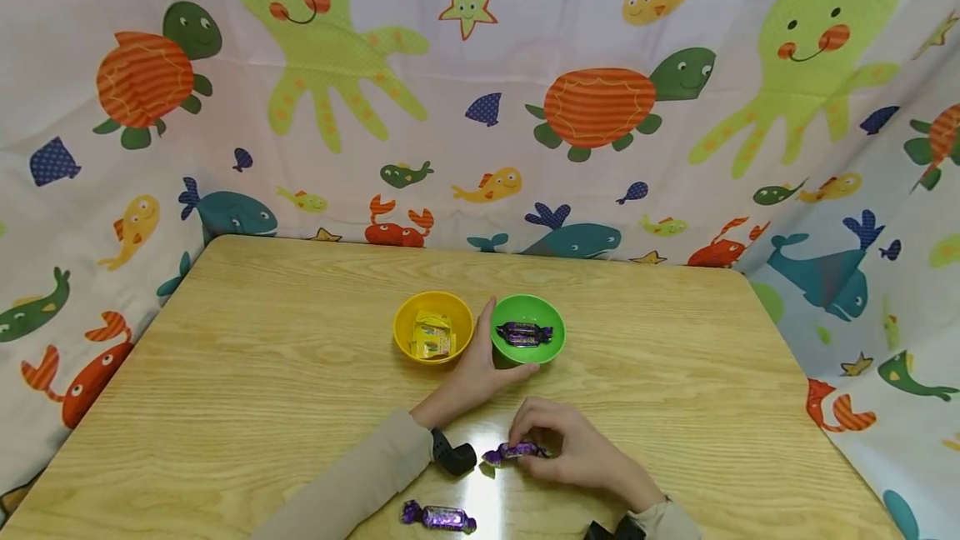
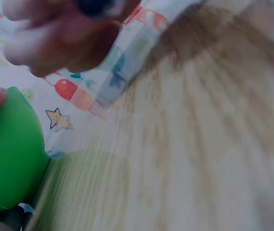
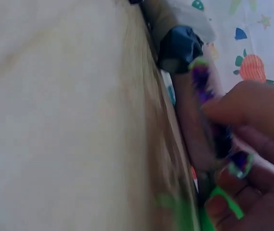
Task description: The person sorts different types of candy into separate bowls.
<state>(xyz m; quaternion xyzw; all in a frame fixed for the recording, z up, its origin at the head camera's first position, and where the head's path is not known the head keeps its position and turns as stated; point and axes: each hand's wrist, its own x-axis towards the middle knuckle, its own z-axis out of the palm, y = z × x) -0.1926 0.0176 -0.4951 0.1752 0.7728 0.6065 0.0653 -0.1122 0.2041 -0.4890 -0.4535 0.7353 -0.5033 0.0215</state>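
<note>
My left hand holds the green bowl, its fingers along the left side and the thumb at the near rim. Inside that bowl lie purple wrapped candies. Between thumb and fingers, my right hand pinches another purple wrapped candy, close over the table in front of the bowl. In the right wrist view this candy has twisted, shiny ends. The left wrist view shows the green bowl at its left edge, with the right hand blurred above.
Left of the green bowl stands a yellow bowl with yellow packets in it. One more purple wrapped candy lies on the wooden table near the front. A sea-animal curtain hangs behind and beside the table.
</note>
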